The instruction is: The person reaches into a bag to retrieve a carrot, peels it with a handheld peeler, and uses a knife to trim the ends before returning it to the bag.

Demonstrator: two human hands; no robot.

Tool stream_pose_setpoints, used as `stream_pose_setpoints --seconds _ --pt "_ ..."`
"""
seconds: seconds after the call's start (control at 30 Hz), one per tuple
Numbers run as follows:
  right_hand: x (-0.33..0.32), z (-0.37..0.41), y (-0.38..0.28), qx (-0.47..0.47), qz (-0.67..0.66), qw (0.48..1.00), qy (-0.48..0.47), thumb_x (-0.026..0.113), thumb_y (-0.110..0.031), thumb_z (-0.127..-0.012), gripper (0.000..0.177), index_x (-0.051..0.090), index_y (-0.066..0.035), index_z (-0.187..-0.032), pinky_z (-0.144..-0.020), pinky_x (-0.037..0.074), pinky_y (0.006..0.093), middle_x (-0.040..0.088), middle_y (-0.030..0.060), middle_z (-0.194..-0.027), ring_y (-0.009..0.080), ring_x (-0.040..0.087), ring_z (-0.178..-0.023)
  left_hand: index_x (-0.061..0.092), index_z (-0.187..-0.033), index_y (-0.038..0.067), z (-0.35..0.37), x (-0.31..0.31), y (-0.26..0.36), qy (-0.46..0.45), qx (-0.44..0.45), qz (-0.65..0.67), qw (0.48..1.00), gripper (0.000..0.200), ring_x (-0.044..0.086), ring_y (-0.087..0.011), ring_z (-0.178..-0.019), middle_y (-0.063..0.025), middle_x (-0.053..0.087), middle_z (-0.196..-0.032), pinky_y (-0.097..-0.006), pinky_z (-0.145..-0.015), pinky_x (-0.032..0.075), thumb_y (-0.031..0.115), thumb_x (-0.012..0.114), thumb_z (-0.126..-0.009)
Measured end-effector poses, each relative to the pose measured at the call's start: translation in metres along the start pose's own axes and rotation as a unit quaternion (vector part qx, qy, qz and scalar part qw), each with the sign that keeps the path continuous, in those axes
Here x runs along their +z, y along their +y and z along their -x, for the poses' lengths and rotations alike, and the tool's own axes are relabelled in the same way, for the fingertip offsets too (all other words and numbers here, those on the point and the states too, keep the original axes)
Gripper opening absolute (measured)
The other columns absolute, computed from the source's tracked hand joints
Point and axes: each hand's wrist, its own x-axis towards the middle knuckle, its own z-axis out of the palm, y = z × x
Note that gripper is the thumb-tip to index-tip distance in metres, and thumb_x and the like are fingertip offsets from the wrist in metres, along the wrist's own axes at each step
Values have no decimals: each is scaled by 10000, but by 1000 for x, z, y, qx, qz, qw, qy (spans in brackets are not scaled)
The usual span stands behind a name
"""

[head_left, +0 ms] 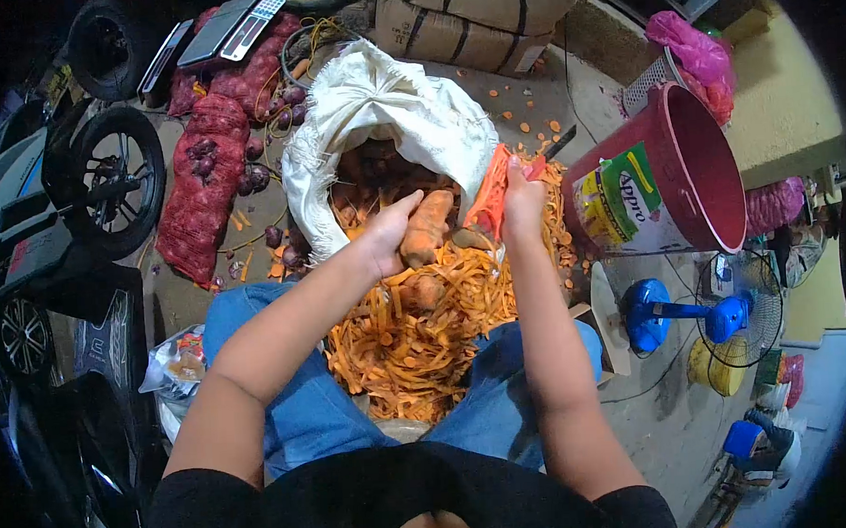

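Note:
An orange, rough-skinned root point(428, 228) lies in my left hand point(392, 235), its fingers wrapped along the root's left side. My right hand point(524, 203) is closed round a red-orange item point(489, 197), which looks like plastic or mesh; its exact kind I cannot make out. Behind my hands a white woven sack point(388, 100) stands open, with dark orange roots inside. Below them, between my knees, is a heap of orange peelings point(398, 350). Another root point(422, 292) rests on the heap, just under my left hand.
Red mesh sacks of onions point(203, 189) and a scale point(219, 29) are at the left, beside motorcycle wheels point(117, 173). A large red bucket point(707, 171) and a blue fan point(671, 312) stand at the right. Cardboard boxes point(460, 36) sit behind. A dark blade point(560, 143) lies beyond my right hand.

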Motion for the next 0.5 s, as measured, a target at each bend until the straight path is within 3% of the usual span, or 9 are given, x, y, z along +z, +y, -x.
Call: stream_pose_setpoints --seconds 0.07,0.13,0.2,0.23,0.37,0.5 --pt "-1 -1 2 -2 10 1000 -7 448 -197 -819 258 493 5 -665 -435 357 254 495 14 -583 76 440 -479 484 -928 49 5 22 -1 107 46 -16 993 302 537 -155 -666 -59 548 -784 -295 -626 456 291 328 -838" --pt "5 6 -7 20 -47 998 26 452 -209 -818 269 488 -2 -650 -427 337 246 488 10 -578 72 421 -470 495 -926 56 4 24 1 112 40 -23 993 289 538 -146 -694 -50 550 -790 -286 -633 452 275 330 -834" --pt "3 3 -6 -16 -38 998 37 452 -212 -818 272 485 -3 -648 -422 330 244 484 8 -576 70 411 -465 498 -931 53 -3 17 3 65 29 -68 995 280 543 -149 -691 -56 556 -808 -285 -635 454 255 334 -828" --pt "2 2 -6 -52 -29 997 46 452 -215 -819 274 482 -5 -645 -418 323 242 480 5 -573 68 401 -459 492 -955 45 1 25 4 86 18 -81 993 293 544 -154 -662 -60 561 -813 -273 -618 454 253 335 -822" --pt "3 7 -21 -43 -86 992 83 449 -228 -821 285 479 -8 -643 -420 315 242 460 -8 -557 66 380 -453 460 -1013 31 0 24 3 21 19 -79 996 362 562 -209 -726 -99 546 -902 -270 -545 483 292 301 -820" --pt "-1 5 -20 -101 -83 982 136 442 -239 -825 278 469 -7 -673 -472 344 239 456 -4 -592 72 398 -506 371 -1106 31 5 33 -6 -91 -26 20 995 442 527 -312 -866 -168 471 -1043 -263 -436 502 336 231 -818"
